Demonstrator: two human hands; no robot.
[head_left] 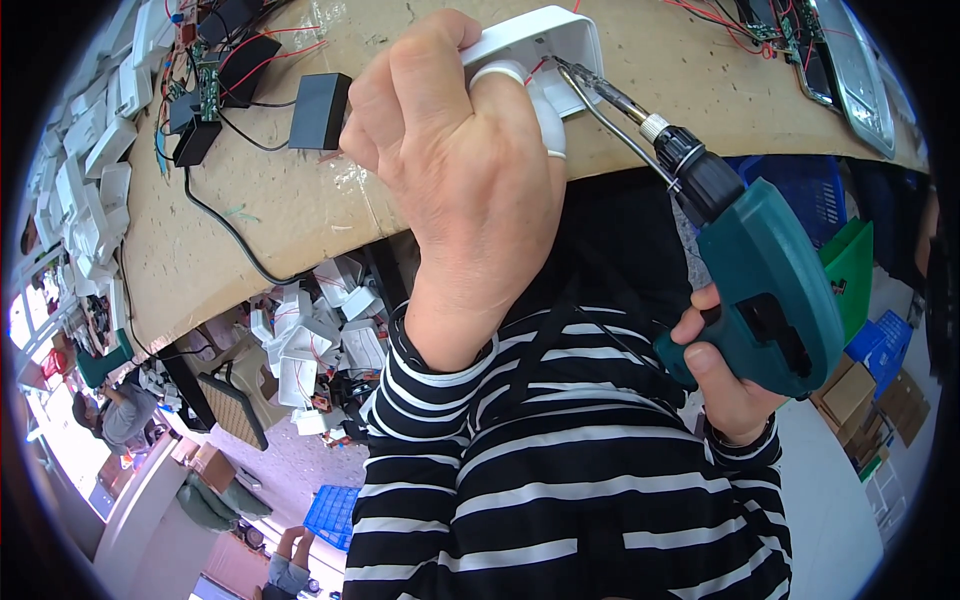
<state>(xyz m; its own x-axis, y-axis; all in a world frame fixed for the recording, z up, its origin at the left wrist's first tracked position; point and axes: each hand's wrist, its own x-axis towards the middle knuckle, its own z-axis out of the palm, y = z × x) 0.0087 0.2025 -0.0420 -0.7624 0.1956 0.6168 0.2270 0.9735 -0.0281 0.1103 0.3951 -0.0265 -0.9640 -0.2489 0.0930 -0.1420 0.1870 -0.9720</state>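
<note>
My left hand is raised over the table's near edge, its fingers closed around a white plastic housing. White finger covers are on its thumb and a finger. The housing is tilted, with its hollow side partly turned toward me and a thin red wire inside. My right hand grips the handle of a dark green soldering gun. The gun's metal tip and curved solder feed tube reach into the housing, close to the wire. My left fingers hide part of the inside, so I cannot tell whether the tip touches it.
On the table at left are a black box and a wired circuit board. White housings pile up beyond; more lie below. A case with electronics sits at right, above a blue basket.
</note>
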